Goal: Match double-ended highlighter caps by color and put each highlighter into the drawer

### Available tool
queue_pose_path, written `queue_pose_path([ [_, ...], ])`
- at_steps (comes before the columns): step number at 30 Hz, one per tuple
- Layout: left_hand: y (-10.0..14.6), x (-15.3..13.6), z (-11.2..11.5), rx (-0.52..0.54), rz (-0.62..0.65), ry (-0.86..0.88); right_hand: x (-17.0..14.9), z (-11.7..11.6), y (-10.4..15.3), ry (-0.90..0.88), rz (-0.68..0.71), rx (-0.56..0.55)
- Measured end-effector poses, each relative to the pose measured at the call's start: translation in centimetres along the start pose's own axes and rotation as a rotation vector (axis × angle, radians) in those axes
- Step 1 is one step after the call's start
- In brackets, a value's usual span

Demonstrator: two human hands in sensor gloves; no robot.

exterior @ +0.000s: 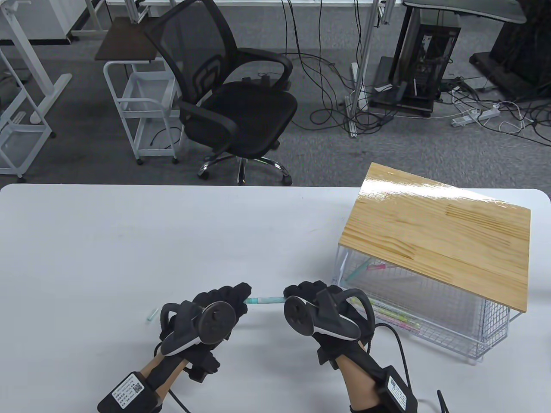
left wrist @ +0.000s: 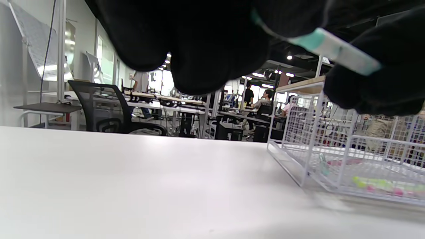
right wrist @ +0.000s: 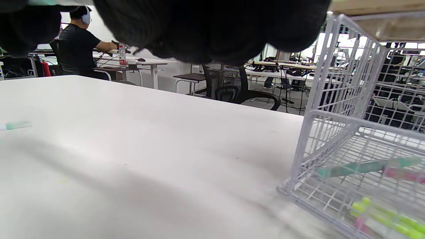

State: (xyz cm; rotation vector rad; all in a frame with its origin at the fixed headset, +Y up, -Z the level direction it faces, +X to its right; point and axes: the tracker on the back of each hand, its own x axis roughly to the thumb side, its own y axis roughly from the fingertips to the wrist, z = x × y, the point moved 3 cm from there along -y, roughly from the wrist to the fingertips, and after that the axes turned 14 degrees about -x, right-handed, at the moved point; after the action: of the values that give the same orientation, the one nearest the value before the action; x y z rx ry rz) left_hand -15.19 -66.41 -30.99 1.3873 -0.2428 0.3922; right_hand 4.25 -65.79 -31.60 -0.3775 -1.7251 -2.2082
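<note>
A teal double-ended highlighter is held level above the white table between both hands. My left hand grips its left end and my right hand grips its right end. The left wrist view shows the teal and white barrel running between the black gloved fingers. A loose teal cap lies on the table left of my left hand, also visible as the teal cap in the right wrist view. The white wire drawer under a wooden top stands pulled out at the right, holding teal, pink and yellow-green highlighters.
A black office chair and a white cart stand beyond the table's far edge. Cables and a computer tower lie on the floor behind. The drawer unit sits close to my right hand.
</note>
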Motion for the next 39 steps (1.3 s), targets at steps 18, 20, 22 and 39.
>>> queue_pose_path([
  [18,0.9,0.7,-0.4,0.098,0.038,-0.106,0.9,0.8,0.3,-0.003,0.085,-0.115],
  [20,1.0,0.8,-0.5,0.108,0.044,-0.11,0.9,0.8,0.4,-0.007,0.086,-0.11],
  [22,1.1,0.8,-0.5,0.107,0.043,-0.125,1.1,0.7,0.3,-0.008,0.088,-0.093],
  [39,1.5,0.9,-0.6,0.153,0.031,-0.218,1.8,0.3,0.0,-0.046,0.119,-0.104],
])
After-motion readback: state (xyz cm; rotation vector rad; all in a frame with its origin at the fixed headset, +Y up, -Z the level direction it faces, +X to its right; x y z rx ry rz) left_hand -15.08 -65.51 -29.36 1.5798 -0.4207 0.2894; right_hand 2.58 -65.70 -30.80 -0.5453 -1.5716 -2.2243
